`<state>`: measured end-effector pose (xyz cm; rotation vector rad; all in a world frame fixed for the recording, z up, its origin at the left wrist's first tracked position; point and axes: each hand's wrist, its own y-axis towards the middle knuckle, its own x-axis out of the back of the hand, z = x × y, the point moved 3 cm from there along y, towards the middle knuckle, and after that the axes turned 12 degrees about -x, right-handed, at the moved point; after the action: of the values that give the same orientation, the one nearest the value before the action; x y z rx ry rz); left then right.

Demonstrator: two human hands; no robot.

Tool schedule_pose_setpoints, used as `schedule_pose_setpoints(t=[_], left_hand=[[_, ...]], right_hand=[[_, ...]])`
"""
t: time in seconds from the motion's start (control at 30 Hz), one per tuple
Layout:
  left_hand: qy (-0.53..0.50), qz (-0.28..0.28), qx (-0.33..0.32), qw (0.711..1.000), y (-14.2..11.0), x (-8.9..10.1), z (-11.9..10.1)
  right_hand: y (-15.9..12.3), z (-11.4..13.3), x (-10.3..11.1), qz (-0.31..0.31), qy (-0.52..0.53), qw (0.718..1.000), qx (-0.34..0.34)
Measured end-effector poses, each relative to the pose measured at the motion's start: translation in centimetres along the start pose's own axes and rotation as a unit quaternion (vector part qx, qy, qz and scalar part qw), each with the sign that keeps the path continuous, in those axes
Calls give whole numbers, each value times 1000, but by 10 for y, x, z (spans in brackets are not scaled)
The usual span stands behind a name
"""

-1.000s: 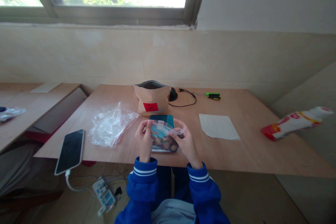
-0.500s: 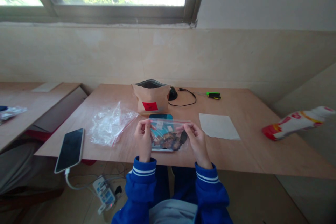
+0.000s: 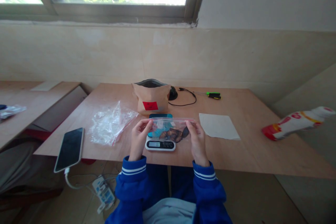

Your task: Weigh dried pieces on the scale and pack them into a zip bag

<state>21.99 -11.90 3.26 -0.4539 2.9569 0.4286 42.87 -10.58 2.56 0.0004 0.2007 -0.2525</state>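
A clear zip bag [image 3: 165,125] with a red-edged top is stretched between my two hands. Several dark brown dried pieces [image 3: 174,134] lie in its lower part; I cannot tell their exact kind. At the bag's top left corner, my left hand [image 3: 139,136] pinches the edge between thumb and fingers. My right hand [image 3: 197,140] grips the top right corner the same way. Below and behind the bag sits a digital kitchen scale [image 3: 160,146], white with a black display strip and a blue top, partly hidden by the bag.
Behind the scale stands an open kraft pouch [image 3: 153,96] with a red label. Empty plastic bags [image 3: 110,126] and a phone [image 3: 69,150] on a cable are at left. A white sheet [image 3: 219,126], screwdrivers [image 3: 214,95], a black cable [image 3: 195,99] and a bottle [image 3: 296,122] are at right.
The bag has risen and tilted, so the scale's display now shows below it. My left hand has shifted slightly left, and both hands still hold the bag's corners.
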Motion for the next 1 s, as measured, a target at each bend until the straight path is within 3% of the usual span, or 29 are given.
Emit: schedule_pose_setpoints(t=[0.17, 0.33, 0.6, 0.73, 0.9, 1.0], left_hand=[[97, -24, -93, 991, 10, 5, -2], [144, -61, -132, 979, 12, 1, -4], [108, -55, -114, 986, 3, 2, -1], [84, -55, -104, 989, 0, 0, -1], [81, -67, -97, 990, 0, 2, -4], [78, -74, -93, 990, 0, 5, -4]], right_hand=[[12, 1, -11, -13, 1, 999, 39], [20, -3, -21, -24, 9, 998, 55], [7, -12, -5, -45, -101, 993, 43], [-1, -5, -6, -54, -130, 988, 65], [-3, -6, -9, -21, -154, 984, 85], [-4, -10, -4, -48, -167, 980, 94]])
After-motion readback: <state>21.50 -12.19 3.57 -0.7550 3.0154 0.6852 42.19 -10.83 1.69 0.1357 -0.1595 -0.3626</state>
